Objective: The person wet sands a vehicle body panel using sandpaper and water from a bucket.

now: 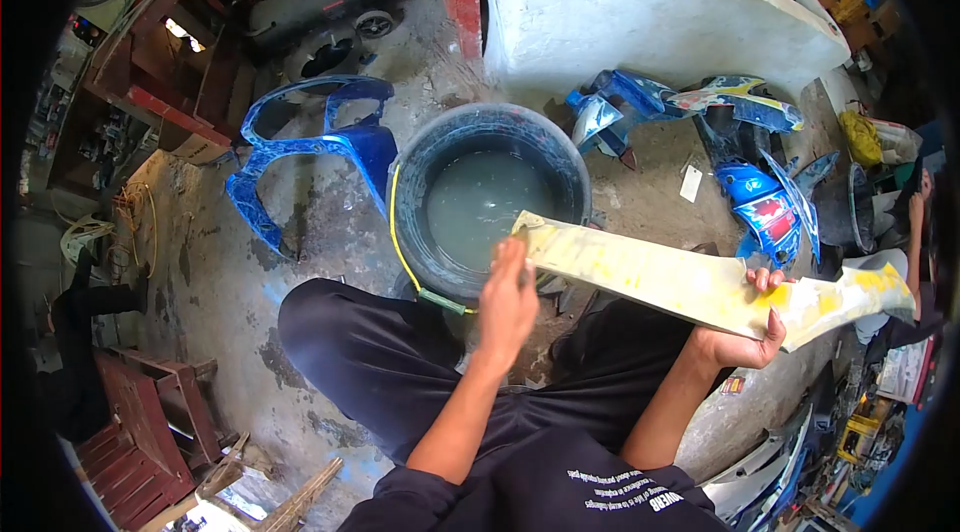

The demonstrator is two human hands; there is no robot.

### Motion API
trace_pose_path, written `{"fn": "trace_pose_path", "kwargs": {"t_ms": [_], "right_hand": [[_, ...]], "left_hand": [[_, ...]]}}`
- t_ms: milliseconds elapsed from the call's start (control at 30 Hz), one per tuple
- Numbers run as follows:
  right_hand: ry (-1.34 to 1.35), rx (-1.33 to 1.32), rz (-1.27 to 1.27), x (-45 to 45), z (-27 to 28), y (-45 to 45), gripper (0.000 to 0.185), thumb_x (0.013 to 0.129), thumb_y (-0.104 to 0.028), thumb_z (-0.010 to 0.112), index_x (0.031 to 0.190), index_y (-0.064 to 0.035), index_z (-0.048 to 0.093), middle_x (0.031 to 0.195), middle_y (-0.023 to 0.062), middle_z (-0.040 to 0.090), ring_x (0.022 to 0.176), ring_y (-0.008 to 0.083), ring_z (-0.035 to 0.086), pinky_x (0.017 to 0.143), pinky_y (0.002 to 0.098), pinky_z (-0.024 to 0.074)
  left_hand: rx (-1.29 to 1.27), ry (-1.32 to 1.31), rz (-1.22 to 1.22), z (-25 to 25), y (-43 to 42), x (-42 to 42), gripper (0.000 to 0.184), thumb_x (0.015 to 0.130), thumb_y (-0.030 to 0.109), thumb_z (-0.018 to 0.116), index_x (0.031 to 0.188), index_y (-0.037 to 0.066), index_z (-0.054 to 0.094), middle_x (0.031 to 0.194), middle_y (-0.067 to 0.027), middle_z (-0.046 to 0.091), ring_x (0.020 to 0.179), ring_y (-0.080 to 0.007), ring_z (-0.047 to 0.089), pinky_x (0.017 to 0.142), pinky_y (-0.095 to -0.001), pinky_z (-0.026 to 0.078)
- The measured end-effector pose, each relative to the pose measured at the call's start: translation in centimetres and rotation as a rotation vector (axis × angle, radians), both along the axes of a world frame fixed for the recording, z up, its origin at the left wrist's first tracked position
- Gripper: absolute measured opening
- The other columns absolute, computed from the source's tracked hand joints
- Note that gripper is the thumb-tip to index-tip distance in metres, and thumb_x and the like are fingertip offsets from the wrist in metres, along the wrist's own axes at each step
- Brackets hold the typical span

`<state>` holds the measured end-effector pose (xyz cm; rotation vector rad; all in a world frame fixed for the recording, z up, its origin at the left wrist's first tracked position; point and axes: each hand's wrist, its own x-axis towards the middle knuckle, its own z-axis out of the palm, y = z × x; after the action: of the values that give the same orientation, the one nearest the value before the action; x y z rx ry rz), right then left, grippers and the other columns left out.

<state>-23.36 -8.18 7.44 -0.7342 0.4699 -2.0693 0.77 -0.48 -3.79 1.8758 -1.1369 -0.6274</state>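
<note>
A long cream panel with yellow patches (650,277) lies slantwise over my right leg, its left end above the rim of a dark bucket (575,157). Cloudy grey water (485,197) fills part of the bucket. My right hand (745,332) grips the panel's lower edge near its narrower right part, fingers curled over the top. At the panel's left end is my left hand (508,302), its fingers pressed together against the edge; whatever lies under them is hidden. The bucket's yellow handle (397,232) hangs down its left side.
A blue frame-like part (350,142) stands left of the bucket. Blue fairing pieces (765,207) lie at the right, near a low white wall (650,12). Another person (915,232) sits at the far right edge. A red-brown wooden stool (140,432) is at lower left.
</note>
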Motion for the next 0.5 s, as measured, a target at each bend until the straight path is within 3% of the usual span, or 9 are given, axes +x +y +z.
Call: {"fn": "trace_pose_path", "kwargs": {"t_ms": [100,200,267,333,400,467,500], "right_hand": [[-0.023,0.004,-0.053,0.5,0.2,0.1,0.047,0.084,-0.019,0.054,0.125,0.0022,0.046,0.108,0.0138,0.049,0.101,0.0234,0.050,0.100,0.0394,0.0417],[-0.006,-0.023,-0.049,-0.1,0.8,0.3,0.048,0.083,-0.020,0.054,0.124,0.0027,0.045,0.108,0.0137,0.048,0.100,0.0232,0.049,0.101,0.0396,0.0404],[-0.032,-0.042,-0.030,-0.7,0.9,0.4,0.049,0.082,-0.020,0.054,0.124,0.0030,0.044,0.107,0.0137,0.048,0.100,0.0233,0.049,0.101,0.0394,0.0397],[-0.066,-0.054,-0.001,-1.1,0.8,0.3,0.050,0.081,-0.020,0.055,0.124,0.0034,0.044,0.107,0.0137,0.047,0.100,0.0234,0.048,0.102,0.0392,0.0389],[-0.079,-0.050,0.003,-1.4,0.5,0.4,0.059,0.077,-0.021,0.059,0.128,0.0036,0.042,0.108,0.0125,0.048,0.104,0.0231,0.050,0.103,0.0392,0.0407],[-0.082,-0.048,-0.002,-1.0,0.5,0.3,0.059,0.077,-0.021,0.059,0.128,0.0035,0.042,0.108,0.0125,0.048,0.103,0.0231,0.050,0.103,0.0391,0.0409],[-0.077,-0.047,-0.015,-1.1,0.6,0.2,0.059,0.076,-0.021,0.059,0.127,0.0035,0.042,0.108,0.0125,0.048,0.103,0.0231,0.050,0.102,0.0391,0.0412]], "left_hand": [[-0.202,0.054,-0.228,4.0,0.7,-2.2,0.037,0.105,0.014,0.056,0.138,-0.002,0.061,0.145,-0.0261,0.057,0.142,-0.0366,0.050,0.118,-0.0434,0.040],[-0.222,-0.061,-0.089,3.0,-0.1,-0.9,0.037,0.106,0.014,0.055,0.139,-0.002,0.061,0.145,-0.0257,0.057,0.141,-0.0368,0.051,0.117,-0.0429,0.041],[-0.063,0.059,0.090,1.9,-1.1,1.5,0.037,0.106,0.012,0.051,0.138,-0.005,0.060,0.143,-0.0298,0.056,0.140,-0.0407,0.050,0.117,-0.0450,0.041],[-0.136,-0.017,0.129,3.0,-1.6,2.2,0.034,0.106,0.012,0.053,0.134,-0.004,0.063,0.141,-0.0266,0.060,0.139,-0.0371,0.053,0.116,-0.0427,0.042],[-0.129,0.036,0.055,5.1,-1.1,0.8,0.034,0.106,0.011,0.054,0.135,-0.004,0.063,0.139,-0.0274,0.061,0.138,-0.0379,0.054,0.116,-0.0425,0.042],[-0.311,0.030,-0.115,6.4,-1.0,-0.1,0.033,0.105,0.009,0.055,0.134,-0.004,0.064,0.138,-0.0287,0.061,0.137,-0.0390,0.055,0.114,-0.0428,0.043],[-0.286,0.018,-0.038,6.2,-1.2,0.2,0.033,0.105,0.009,0.055,0.134,-0.004,0.064,0.138,-0.0289,0.061,0.137,-0.0392,0.055,0.114,-0.0432,0.043]]}}
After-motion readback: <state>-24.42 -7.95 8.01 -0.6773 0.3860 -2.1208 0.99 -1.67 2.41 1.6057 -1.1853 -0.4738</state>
